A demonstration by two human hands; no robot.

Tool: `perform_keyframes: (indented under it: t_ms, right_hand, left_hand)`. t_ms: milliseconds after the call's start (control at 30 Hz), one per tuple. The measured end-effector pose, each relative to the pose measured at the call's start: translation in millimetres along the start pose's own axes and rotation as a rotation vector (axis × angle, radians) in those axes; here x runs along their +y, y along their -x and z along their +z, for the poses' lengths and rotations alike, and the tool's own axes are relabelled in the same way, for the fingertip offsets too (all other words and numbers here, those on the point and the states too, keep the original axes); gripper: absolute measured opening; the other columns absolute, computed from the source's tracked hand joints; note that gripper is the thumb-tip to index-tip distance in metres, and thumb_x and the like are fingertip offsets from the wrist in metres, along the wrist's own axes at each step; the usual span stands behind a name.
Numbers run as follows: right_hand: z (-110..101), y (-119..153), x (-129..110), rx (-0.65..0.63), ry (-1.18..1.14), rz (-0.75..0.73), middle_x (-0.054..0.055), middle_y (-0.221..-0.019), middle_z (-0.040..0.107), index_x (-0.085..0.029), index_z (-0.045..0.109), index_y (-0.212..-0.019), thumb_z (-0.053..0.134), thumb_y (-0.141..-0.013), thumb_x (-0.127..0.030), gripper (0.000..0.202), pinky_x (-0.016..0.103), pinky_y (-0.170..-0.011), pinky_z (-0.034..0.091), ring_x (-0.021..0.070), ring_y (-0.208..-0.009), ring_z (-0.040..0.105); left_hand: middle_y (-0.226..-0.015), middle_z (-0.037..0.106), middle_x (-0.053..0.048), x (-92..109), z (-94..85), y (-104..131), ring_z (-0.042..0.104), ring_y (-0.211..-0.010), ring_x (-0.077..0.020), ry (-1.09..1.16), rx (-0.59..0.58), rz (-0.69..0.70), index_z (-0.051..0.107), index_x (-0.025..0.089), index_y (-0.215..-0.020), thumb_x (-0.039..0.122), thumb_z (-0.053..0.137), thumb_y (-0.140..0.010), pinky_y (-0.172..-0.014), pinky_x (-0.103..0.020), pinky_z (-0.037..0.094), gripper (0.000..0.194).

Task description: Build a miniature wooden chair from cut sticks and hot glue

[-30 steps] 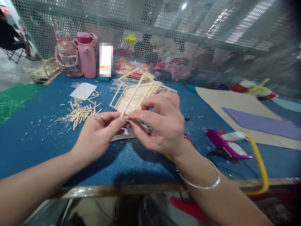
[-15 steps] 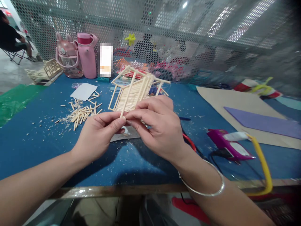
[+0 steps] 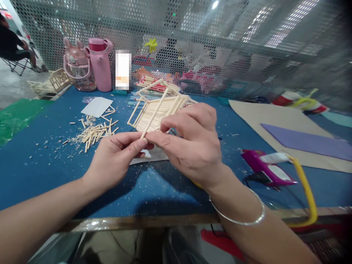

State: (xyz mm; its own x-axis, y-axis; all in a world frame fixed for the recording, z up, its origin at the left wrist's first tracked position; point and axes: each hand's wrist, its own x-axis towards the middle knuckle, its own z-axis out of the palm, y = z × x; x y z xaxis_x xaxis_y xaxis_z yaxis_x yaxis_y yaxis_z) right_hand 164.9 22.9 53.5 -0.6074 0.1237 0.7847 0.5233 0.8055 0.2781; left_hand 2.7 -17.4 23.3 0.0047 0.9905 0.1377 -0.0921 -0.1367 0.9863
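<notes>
The left hand (image 3: 111, 159) is pinching the near end of the stick structure (image 3: 158, 110) between thumb and forefinger, holding it tilted above the blue worktop (image 3: 55, 187). The right hand (image 3: 192, 143) is meeting those fingertips, its own grip seemingly closing at the same corner, though its fingers are partly hiding the contact. Short stick pieces (image 3: 95, 134) are lying to the left, near a white card (image 3: 97, 106).

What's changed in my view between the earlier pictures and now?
The stick model tipped left in between, then swung back right, now lying nearly as at first. The right hand dipped, then rose with it, and now covers the red handle seen midway. No letting go shows: the left hand keeps its pinch. The stick pile and purple tool stayed put.
</notes>
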Motion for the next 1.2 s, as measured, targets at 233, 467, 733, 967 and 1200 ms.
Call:
perform_keyframes:
  t_ms: [233, 467, 733, 967, 1200]
  right_hand:
    - [11, 4, -3, 0.061, -0.182, 0.136, 0.0, -0.071, 0.058, -0.024, 0.069, -0.08, 0.06, -0.083, -0.019, 0.012, 0.033, -0.074, 0.039, 0.0147, -0.076, 0.049]
    - [15, 4, -4, 0.071, -0.212, 0.184, 0.001, -0.071, 0.059, -0.022, 0.071, -0.077, 0.06, -0.083, -0.019, 0.012, 0.034, -0.073, 0.038, 0.0156, -0.076, 0.049]
    - [13, 3, -5, 0.073, -0.222, 0.172, 0.003, -0.072, 0.06, -0.019, 0.072, -0.079, 0.059, -0.083, -0.017, 0.013, 0.034, -0.072, 0.039, 0.0166, -0.077, 0.05]
    - [11, 1, -5, 0.036, -0.251, 0.191, 0.002, -0.071, 0.059, -0.022, 0.072, -0.076, 0.059, -0.082, -0.016, 0.015, 0.034, -0.071, 0.039, 0.0152, -0.073, 0.05]
    - [12, 2, -4, 0.037, -0.279, 0.148, 0.003, -0.082, 0.063, -0.02, 0.067, -0.09, 0.056, -0.081, -0.013, 0.016, 0.035, -0.075, 0.044, 0.0163, -0.08, 0.055]
  left_hand:
    - [-0.08, 0.075, -0.003, 2, -1.2, 2, 0.063, -0.067, -0.0123, 0.001, -0.009, -0.016, 0.076, 0.022, -0.091, 0.029, 0.066, -0.079, -0.061, -0.019, 0.05, 0.017]
    - [-0.078, 0.074, -0.002, 1, -3.3, 1, 0.06, -0.065, -0.0102, 0.022, -0.029, -0.015, 0.075, 0.022, -0.091, 0.029, 0.066, -0.079, -0.061, -0.018, 0.049, 0.017]
    - [-0.076, 0.073, -0.001, -1, -3.9, 0, 0.059, -0.063, -0.0081, 0.028, -0.04, 0.0, 0.075, 0.023, -0.093, 0.031, 0.066, -0.08, -0.062, -0.017, 0.05, 0.018]
    - [-0.079, 0.074, 0.0, -1, -5.1, 2, 0.063, -0.068, -0.0086, 0.054, -0.055, 0.024, 0.075, 0.023, -0.091, 0.03, 0.065, -0.081, -0.063, -0.015, 0.052, 0.016]
    - [-0.074, 0.074, -0.001, 0, -2.1, 2, 0.067, -0.069, -0.0102, 0.078, 0.015, -0.003, 0.075, 0.02, -0.083, 0.033, 0.067, -0.078, -0.059, -0.014, 0.052, 0.015]
